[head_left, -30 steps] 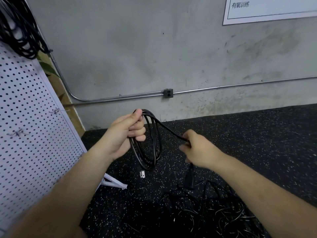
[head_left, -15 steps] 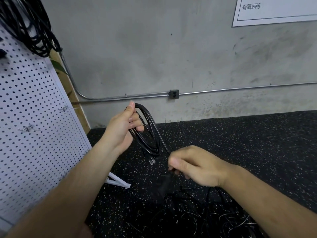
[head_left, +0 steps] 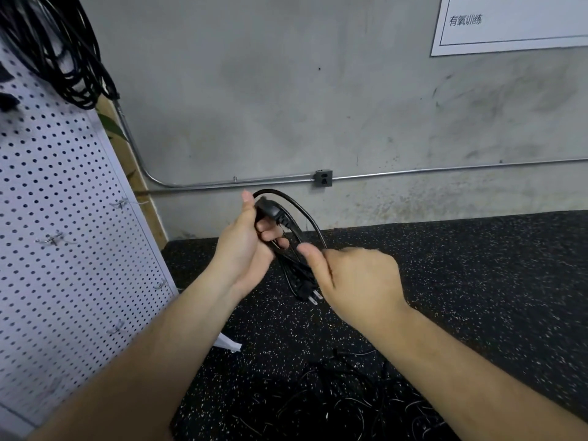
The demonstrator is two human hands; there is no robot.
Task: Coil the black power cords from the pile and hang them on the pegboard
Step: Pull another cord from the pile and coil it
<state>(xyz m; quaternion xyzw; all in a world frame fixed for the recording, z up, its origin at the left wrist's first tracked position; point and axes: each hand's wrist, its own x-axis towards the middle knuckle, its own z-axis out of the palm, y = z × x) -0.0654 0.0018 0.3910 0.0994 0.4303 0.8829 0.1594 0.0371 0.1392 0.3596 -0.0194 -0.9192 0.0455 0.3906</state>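
My left hand [head_left: 246, 246] grips a coiled black power cord [head_left: 296, 230] in front of me, its connector end lying against my thumb at the top of the coil. The pronged plug [head_left: 310, 294] hangs at the bottom of the loops. My right hand [head_left: 353, 281] is right beside the coil, pinching a strand of the same cord. The pile of loose black cords [head_left: 334, 399] lies on the floor below my arms. The white pegboard [head_left: 63, 249] stands at the left, with coiled cords [head_left: 60, 49] hanging at its top.
Several bare metal hooks [head_left: 52, 239] stick out of the pegboard. Behind it runs a grey concrete wall with a metal conduit and an outlet box [head_left: 323, 178]. The floor is black speckled rubber [head_left: 477, 265]. A white pegboard foot [head_left: 227, 343] juts onto the floor.
My right hand has come up from near the pile to the coil. The cord's connector end, which was dangling low, now sits at the top in my left hand.
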